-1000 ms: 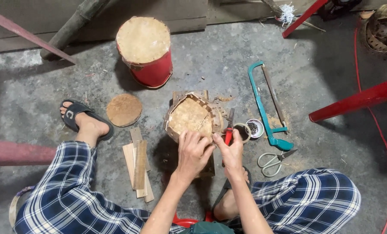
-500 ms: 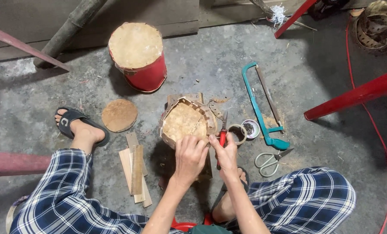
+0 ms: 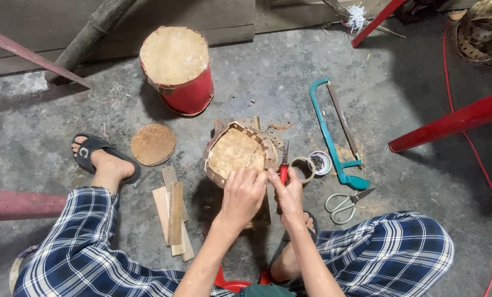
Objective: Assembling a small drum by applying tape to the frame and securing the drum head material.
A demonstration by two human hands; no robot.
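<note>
A small drum-like frame [image 3: 236, 151] with a pale skin top and a brown strip round its rim rests on a wooden block on the floor. My left hand [image 3: 245, 195] is closed over its near rim. My right hand [image 3: 288, 192] sits just to the right, with its fingertips pinched at the same rim and touching the left hand's fingers. Red-handled pliers [image 3: 283, 164] lie right beside the right hand's fingers; I cannot tell whether the hand touches them.
A red drum [image 3: 177, 69] stands behind, and a round brown disc [image 3: 153, 144] and wooden slats [image 3: 174, 214] lie to the left. On the right are a teal hacksaw [image 3: 334, 135], a tape roll [image 3: 301, 168], a small dish [image 3: 318, 162], scissors [image 3: 345, 202] and red bars [image 3: 455, 118].
Both hands stay at the near rim of the small drum with only small finger movements. The view has shifted slightly.
</note>
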